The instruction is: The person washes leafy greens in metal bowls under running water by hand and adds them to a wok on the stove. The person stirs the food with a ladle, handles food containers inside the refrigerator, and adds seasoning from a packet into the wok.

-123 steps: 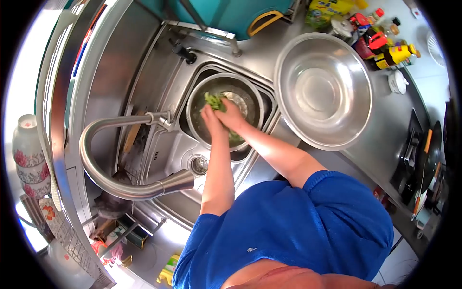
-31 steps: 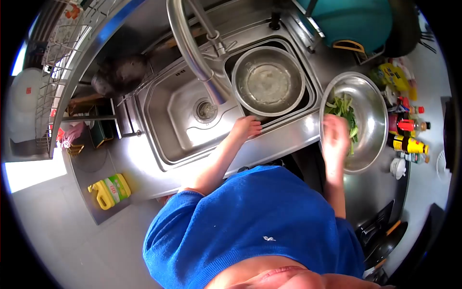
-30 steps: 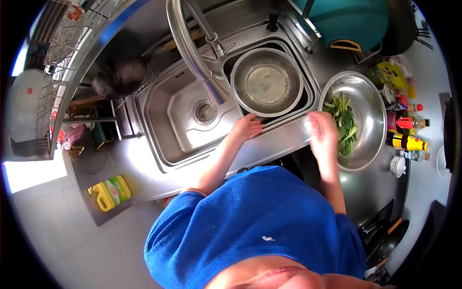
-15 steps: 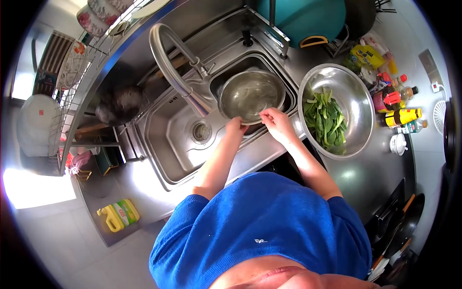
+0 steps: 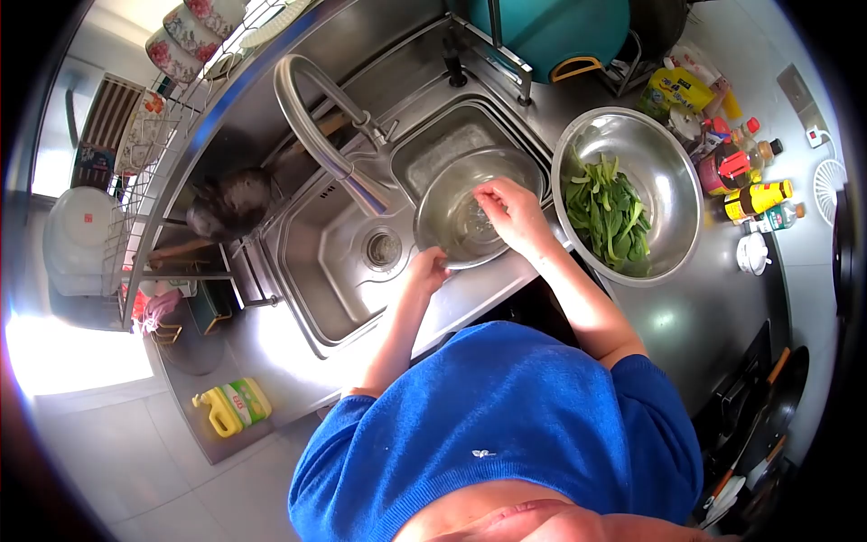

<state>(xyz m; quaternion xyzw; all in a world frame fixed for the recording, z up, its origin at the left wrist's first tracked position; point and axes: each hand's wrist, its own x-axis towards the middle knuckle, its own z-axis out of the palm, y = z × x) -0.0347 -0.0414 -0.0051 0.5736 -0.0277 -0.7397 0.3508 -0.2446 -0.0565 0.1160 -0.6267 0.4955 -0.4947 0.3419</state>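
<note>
Basin (image 5: pixel 441 210) tilts, rim pinched by left hand (image 5: pixel 428 270), while right hand (image 5: pixel 513 213), fingers (image 5: pixel 489 191) bunched, has moved over it.

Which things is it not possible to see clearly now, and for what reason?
- Head view: whether the right hand pinches anything; its own fingers hide this.
- Head view: the left hand's fingers under the basin; the basin hides them.
- Head view: the bowl's base under the greens.
- Head view: bottle labels, too small.
</note>
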